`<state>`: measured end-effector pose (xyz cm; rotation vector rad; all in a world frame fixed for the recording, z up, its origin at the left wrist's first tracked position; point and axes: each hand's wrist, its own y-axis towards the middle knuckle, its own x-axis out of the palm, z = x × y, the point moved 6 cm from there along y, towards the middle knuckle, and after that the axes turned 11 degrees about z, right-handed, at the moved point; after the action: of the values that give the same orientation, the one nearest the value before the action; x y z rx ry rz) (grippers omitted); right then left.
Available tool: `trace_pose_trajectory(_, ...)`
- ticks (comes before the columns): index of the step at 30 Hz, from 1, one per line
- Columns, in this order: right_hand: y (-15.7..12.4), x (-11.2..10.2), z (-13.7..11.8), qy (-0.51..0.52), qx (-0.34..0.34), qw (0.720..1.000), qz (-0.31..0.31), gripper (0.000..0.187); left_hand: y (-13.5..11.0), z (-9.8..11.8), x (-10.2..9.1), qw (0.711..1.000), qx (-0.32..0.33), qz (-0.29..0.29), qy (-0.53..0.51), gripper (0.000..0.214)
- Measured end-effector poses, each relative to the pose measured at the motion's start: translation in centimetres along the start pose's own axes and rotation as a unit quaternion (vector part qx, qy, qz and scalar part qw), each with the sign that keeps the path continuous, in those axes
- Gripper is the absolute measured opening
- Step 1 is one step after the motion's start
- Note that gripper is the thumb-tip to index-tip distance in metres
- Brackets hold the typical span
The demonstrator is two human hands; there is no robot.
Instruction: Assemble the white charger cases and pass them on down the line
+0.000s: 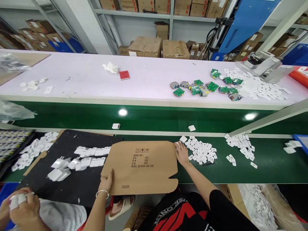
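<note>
A flat brown cardboard sheet (144, 175) with printed carton markings and a notch on its right side is held in front of my body, over the near edge of the green bench. My left hand (106, 182) grips its lower left edge, thumb on the printed face. At the upper right edge, my right hand (182, 154) holds the sheet, with something white around a finger. Just right of that hand lies a pile of small white plastic plates (201, 150). White plastic housings (90, 162) stand in rows on a black mat (79, 189) to the left.
At lower left, a co-worker's hands (24, 205) hold a white piece. Green circuit boards (213, 86) and white parts lie on the raised shelf (144, 88). A slanted white post (269, 117) crosses the bench at right. Below it sits a bag of white parts (260, 205).
</note>
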<state>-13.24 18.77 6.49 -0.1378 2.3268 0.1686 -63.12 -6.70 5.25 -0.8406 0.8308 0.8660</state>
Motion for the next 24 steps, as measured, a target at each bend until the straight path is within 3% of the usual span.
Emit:
trace_pose_trajectory(3, 1.3, 0.2, 0.5, -0.064, -0.092, 0.993, -0.024, 0.057, -0.1, -0.6, 0.6, 0.999, -0.044, -0.024, 0.0, 0.084)
trace_pose_trajectory(7, 0.6, 1.8, 1.6, -0.141, -0.167, 0.976, -0.025, 0.083, 0.3, -1.0, 1.0, 0.996, -0.082, -0.023, -0.023, 0.08)
trace_pose_trajectory(9, 0.1, 2.6, 2.5, -0.167, -0.17, 0.971, -0.012, 0.083, 0.4, -1.4, 1.3, 0.995, -0.093, -0.016, -0.037, 0.079)
trace_pose_trajectory(12, -0.5, 2.6, 3.9, -0.183, -0.16, 0.97, -0.007, 0.068, -0.5, -2.3, 1.9, 0.993, -0.106, 0.002, -0.055, 0.082)
trace_pose_trajectory(18, 0.3, -0.9, 6.4, -0.145, -0.129, 0.98, -0.03, 0.05, -6.7, -4.0, 3.2, 0.989, -0.117, 0.059, -0.075, 0.095)
trace_pose_trajectory(24, 1.0, -5.0, 5.0, -0.089, -0.068, 0.994, -0.009, 0.055, -15.0, -4.0, 4.6, 0.986, -0.123, 0.103, -0.053, 0.095)
